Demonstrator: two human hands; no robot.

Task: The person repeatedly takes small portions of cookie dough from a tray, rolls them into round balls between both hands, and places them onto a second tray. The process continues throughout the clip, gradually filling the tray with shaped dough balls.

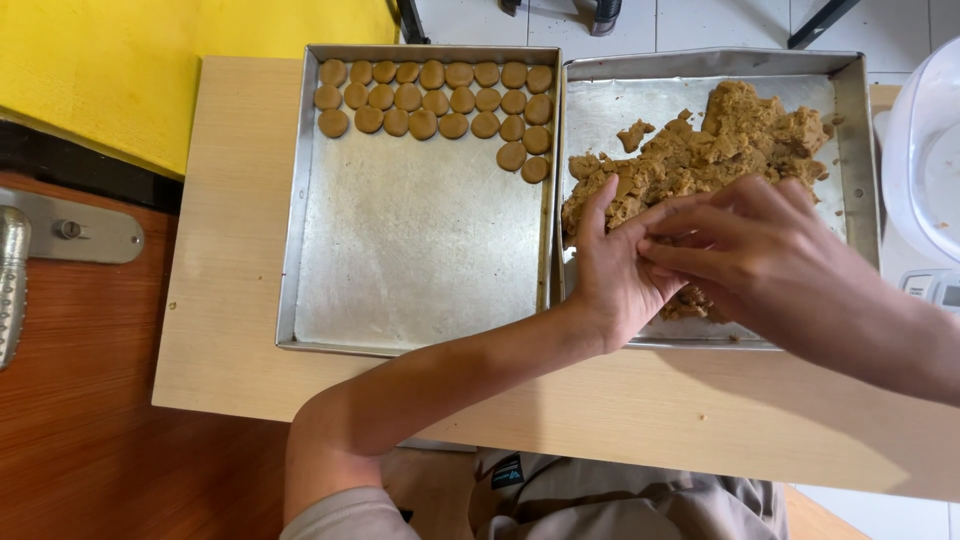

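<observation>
Pinching at brown dough (700,150) heaped in the right baking tray (850,130) | left hand (615,265) and right hand (760,250) meet over the tray's near edge, fingers curled together on a small bit of dough, barely visible | left baking tray (400,250) holds rows of round dough discs (440,100) along its far side | both trays sit side by side on the tabletop (230,250)

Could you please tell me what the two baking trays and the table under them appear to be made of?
Both trays, left and right, look like bare metal, probably aluminium: dull silver, scuffed, faintly reflective. The table looks like pale wood or a wood-look laminate, matte, with faint grain lines; which one is unclear.
</observation>
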